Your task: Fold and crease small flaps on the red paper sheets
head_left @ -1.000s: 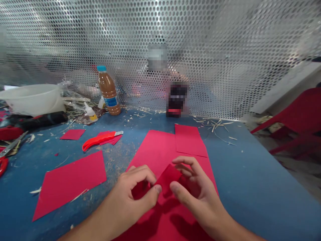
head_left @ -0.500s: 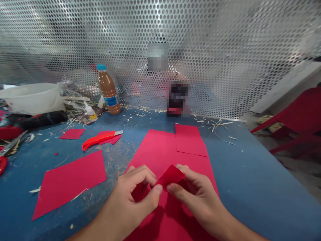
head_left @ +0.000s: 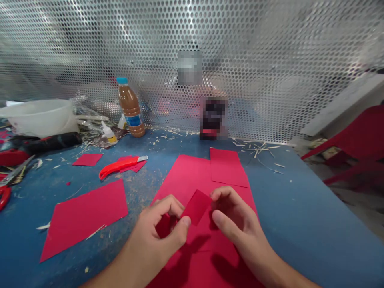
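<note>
A small red paper piece is pinched between the thumb and fingers of my left hand, tilted above a large red sheet. My right hand is just right of the piece, its thumb and fingers apart and nothing between them. Whether a fingertip still touches the piece's corner is hard to tell. Another red rectangle lies on the large sheet's far right part. To the left, a separate red sheet rests on the blue table.
A red-handled cutter lies over small red pieces. Behind it stand a brown bottle, a glue bottle and a white tub. Scissors are at the far left. A perforated metal panel rises behind the table.
My right hand has opened and let go of the small paper piece, which now stays in my left hand and shows more of its flat face.
</note>
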Available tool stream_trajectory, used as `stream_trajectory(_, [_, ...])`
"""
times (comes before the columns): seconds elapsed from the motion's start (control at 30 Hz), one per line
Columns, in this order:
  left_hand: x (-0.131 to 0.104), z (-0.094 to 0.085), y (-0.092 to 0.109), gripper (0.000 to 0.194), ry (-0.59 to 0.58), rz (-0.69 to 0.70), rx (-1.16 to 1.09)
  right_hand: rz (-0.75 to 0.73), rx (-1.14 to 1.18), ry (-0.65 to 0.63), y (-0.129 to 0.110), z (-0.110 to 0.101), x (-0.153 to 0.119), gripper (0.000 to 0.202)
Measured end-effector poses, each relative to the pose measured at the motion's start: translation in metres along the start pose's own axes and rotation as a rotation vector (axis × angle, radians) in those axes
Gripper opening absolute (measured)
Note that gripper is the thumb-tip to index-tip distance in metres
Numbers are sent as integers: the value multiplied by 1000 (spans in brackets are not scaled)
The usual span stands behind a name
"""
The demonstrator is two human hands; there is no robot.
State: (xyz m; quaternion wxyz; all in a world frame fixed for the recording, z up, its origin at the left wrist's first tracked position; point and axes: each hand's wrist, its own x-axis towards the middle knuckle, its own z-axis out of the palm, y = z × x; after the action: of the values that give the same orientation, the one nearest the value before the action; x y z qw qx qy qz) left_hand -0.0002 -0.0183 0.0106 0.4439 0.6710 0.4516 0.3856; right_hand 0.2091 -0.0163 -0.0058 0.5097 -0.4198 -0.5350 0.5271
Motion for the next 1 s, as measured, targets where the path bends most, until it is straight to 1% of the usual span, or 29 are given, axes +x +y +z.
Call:
stream_trajectory(0.07, [-1, 1, -1, 23, -8, -3, -20, 12, -6, -16, -4, 1, 1, 29])
stream_trajectory(0.17, [-2, 2, -1, 22, -34, -27, -6, 34, -47, -141, -6, 0, 2, 29])
stream_trajectory(0.23, [-3, 3, -1, 22, -55, -47, 7, 33, -79, -185, -6, -2, 1, 35])
stream_trajectory(0.3, [-3, 3, 0, 23, -65, -62, 3, 24, -78, -162, -4, -4, 1, 36])
stream_trajectory(0.43, [-2, 4, 3, 25, -75, -87, -13, 17, -6, -93, -1, -5, 1, 21])
stream_trajectory(0.5, [-1, 4, 3, 25, -82, -102, -27, 13, 26, -65, 1, -5, 1, 17])
stream_trajectory(0.63, [0, 5, 2, 25, -89, -117, -46, -3, 49, -36, 4, -5, -1, 20])
stream_trajectory(0.77, [0, 5, 1, 25, -87, -130, -58, 61, 74, -65, 7, -7, -4, 21])
stream_trajectory(0.87, [0, 5, 0, 26, -67, -113, -83, 87, 84, -12, 9, -8, -3, 23])
stream_trajectory(0.93, [0, 4, 0, 27, -57, -103, -87, 83, 69, 7, 10, -7, -1, 25])
stream_trajectory(1.0, [2, 1, -1, 28, -55, -105, -64, 43, 18, -16, 9, -4, 0, 22])
